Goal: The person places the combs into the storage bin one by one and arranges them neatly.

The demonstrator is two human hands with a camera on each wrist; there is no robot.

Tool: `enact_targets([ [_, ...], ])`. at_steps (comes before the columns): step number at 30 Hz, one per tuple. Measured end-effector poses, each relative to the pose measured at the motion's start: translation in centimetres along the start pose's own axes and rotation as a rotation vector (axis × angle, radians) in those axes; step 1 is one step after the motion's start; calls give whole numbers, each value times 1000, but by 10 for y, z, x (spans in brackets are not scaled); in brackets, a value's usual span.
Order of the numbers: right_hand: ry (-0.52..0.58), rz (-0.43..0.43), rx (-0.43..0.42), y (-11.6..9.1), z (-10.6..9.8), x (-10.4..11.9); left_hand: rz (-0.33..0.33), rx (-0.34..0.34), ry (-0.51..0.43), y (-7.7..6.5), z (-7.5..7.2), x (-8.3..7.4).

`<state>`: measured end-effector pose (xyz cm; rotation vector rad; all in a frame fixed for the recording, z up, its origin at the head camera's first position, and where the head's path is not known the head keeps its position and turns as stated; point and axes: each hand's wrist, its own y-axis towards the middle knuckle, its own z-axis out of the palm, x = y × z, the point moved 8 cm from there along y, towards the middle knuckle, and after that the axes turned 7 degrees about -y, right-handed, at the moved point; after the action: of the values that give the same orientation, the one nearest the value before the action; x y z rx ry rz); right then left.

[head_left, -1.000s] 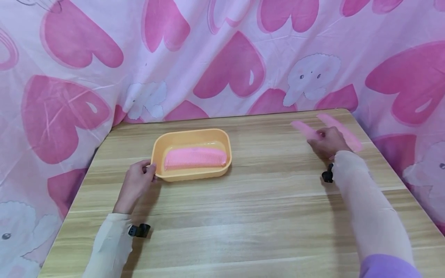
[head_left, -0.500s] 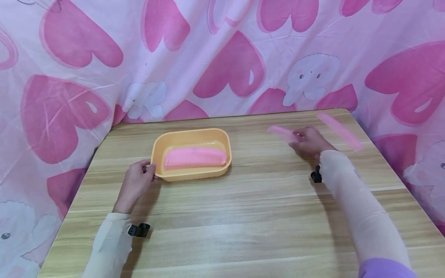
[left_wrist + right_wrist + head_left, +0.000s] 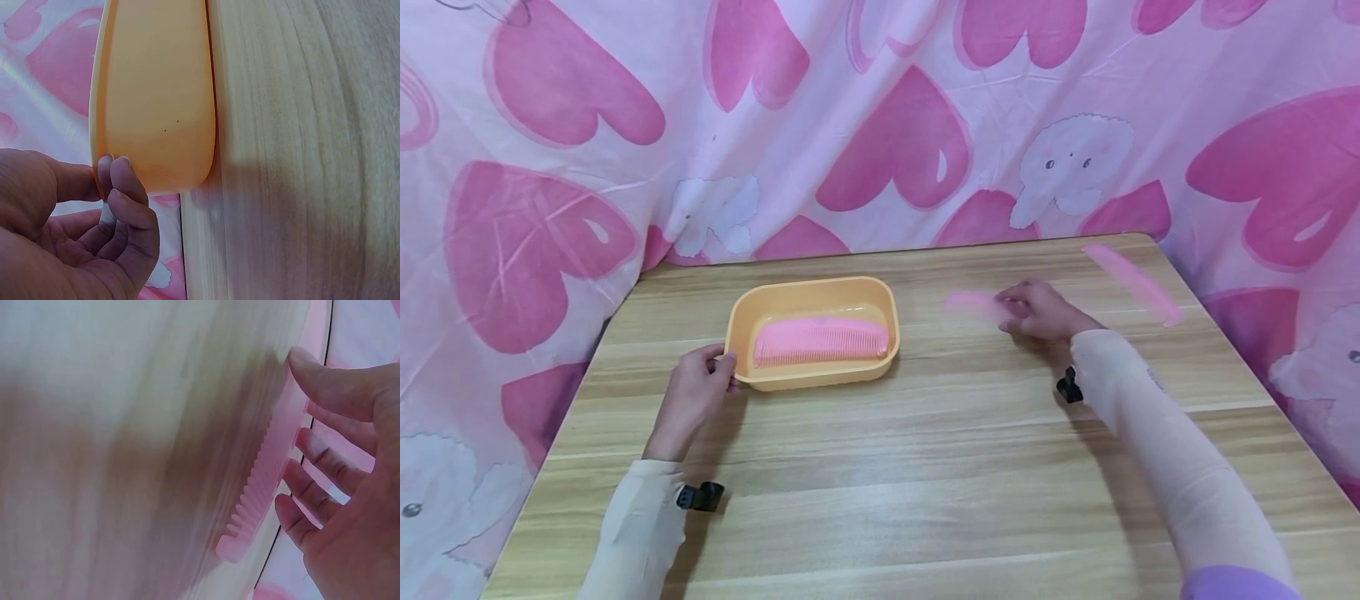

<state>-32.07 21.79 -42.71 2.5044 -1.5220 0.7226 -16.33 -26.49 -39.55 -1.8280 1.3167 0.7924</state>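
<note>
A yellow-orange plastic basin (image 3: pixel 820 379) stands on the table, and a pink comb (image 3: pixel 822 337) lies inside it. My left hand (image 3: pixel 694 398) pinches the basin's left rim between thumb and fingers. In the left wrist view the fingertips (image 3: pixel 122 172) lie against the basin's outer wall (image 3: pixel 153 94). Right of the basin, my right hand (image 3: pixel 1043 312) pinches a second pink comb (image 3: pixel 970 302), blurred by motion. The right wrist view shows that comb (image 3: pixel 269 469) edge on, its teeth toward the table and the thumb on one side.
A third pink comb (image 3: pixel 1133 283) lies aslant near the table's back right corner. The wooden table (image 3: pixel 880 483) ends at the back against a pink curtain (image 3: pixel 887 100) with hearts. A small black camera (image 3: pixel 700 497) sits on the left wrist.
My right hand has moved left with its comb, away from the third comb and toward the basin. The left hand and the basin have stayed where they were.
</note>
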Motion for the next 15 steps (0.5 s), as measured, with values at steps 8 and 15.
enact_targets([
  [8, -65, -100, 8, -3, 6, 21, -34, 7, -11, 0, 0, 1],
  [15, -115, -124, -10, -6, 4, 23, -37, 12, -12, -1, 2, 0],
])
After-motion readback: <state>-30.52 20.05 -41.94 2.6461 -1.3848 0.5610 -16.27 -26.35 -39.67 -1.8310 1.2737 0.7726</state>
